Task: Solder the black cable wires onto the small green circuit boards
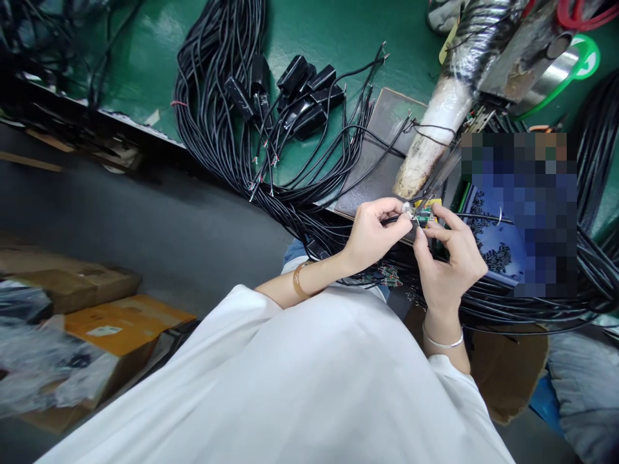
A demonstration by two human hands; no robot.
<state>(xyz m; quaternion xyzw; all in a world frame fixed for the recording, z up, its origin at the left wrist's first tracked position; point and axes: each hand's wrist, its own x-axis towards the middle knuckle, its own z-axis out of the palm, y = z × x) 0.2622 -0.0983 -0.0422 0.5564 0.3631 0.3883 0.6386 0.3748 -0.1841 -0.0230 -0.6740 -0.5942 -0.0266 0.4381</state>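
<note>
My right hand [449, 251] is closed on a small green circuit board [425, 216], held by its edges between thumb and fingers. From the left, my left hand [380, 232] pinches the end of a black cable [388, 220] against the board's near end. The exact contact of the wires is too small to make out. Just above both hands, a thin metal tip [425, 191] reaches down from a fixture. Under the board lies a yellow piece [435, 203], partly hidden by my fingers.
A wrapped white tube [430, 148] angles down above my hands. Bundled black cables [213, 109] with black box-shaped housings [302, 96] cover the green bench [367, 26]. At right sits a blue tray [517, 264] of small black parts, partly pixelated. Cardboard boxes [126, 322] stand lower left.
</note>
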